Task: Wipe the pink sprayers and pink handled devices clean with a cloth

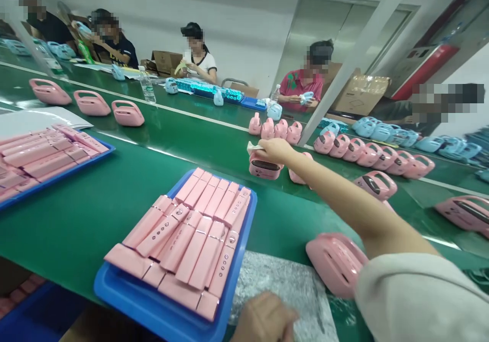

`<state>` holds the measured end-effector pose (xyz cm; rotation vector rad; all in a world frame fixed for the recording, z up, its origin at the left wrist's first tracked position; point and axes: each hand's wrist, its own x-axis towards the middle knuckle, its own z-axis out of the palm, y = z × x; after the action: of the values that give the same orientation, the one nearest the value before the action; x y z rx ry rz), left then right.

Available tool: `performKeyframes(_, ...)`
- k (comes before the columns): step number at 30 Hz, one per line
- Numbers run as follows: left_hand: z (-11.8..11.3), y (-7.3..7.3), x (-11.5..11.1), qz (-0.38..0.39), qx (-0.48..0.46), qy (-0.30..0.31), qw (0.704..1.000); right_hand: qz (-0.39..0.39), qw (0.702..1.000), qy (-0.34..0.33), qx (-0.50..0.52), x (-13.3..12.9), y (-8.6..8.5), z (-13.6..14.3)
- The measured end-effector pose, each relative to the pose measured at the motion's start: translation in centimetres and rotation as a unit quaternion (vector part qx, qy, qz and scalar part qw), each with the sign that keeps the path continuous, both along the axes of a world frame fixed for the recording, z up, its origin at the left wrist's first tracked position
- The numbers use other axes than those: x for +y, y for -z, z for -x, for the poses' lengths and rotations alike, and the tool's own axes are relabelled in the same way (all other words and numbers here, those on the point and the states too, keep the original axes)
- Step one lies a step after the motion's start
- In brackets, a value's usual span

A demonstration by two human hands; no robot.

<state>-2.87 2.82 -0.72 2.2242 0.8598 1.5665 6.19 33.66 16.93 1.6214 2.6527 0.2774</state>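
Note:
My right hand (275,151) reaches far forward with its fingers closed on the handle of a pink housing (266,169) with a dark window; a bit of white cloth (252,148) sticks out from the fingers. Near the bottom edge my left hand (265,317) is curled beside a grey foam sheet (284,281), partly cut off and blurred, so what it may hold is hidden. Left of it lies a blue tray (126,286) stacked with pink strip-like parts (198,230). A larger pink housing (336,263) rests by my right arm.
Another blue tray (57,174) of pink parts lies at the left. Pink housings (128,113) stand along the green table (183,141), with a long row (369,153) at the right. A white post (344,77) rises behind. Several people sit across, some handling blue parts.

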Motion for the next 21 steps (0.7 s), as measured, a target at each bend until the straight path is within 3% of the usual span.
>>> performKeyframes(4, 0.5, -1.4, -0.1, 0.059, -0.015, -0.11, 0.992, 0.043, 0.998, -0.02, 0.051, -8.3, -2.2, -4.4)
performKeyframes(7, 0.7, -1.3, -0.3, 0.103, -0.071, -0.148, 0.981, 0.164, 0.962, -0.089, 0.201, -14.8, -2.0, -7.0)
performKeyframes(9, 0.7, -1.3, -0.4, 0.165, -0.106, -0.103, 0.975, 0.261, 0.915, -0.123, 0.281, -18.5, -1.0, -7.8)
performKeyframes(11, 0.7, -1.7, -0.6, 0.248, -0.114, 0.012, 0.962, 0.329, 0.877, -0.134, 0.325, -21.5, 0.5, -8.0)
performKeyframes(13, 0.9, -2.3, -0.9, 0.337, -0.108, 0.121, 0.927, 0.352, 0.853, -0.122, 0.365, -23.6, 2.1, -7.9)
performKeyframes(15, 1.0, -2.6, -1.4, 0.369, -0.111, 0.127, 0.914, 0.349, 0.829, -0.099, 0.426, -24.8, 3.7, -7.9)
performKeyframes(18, 1.0, -2.1, -2.5, 0.351, -0.107, 0.026, 0.93, 0.298, 0.8, -0.051, 0.518, -25.8, 5.8, -8.5)
performKeyframes(21, 0.8, -1.0, -3.6, 0.323, -0.108, -0.041, 0.939, 0.14, 0.829, 0.032, 0.541, -27.0, 7.3, -10.1)
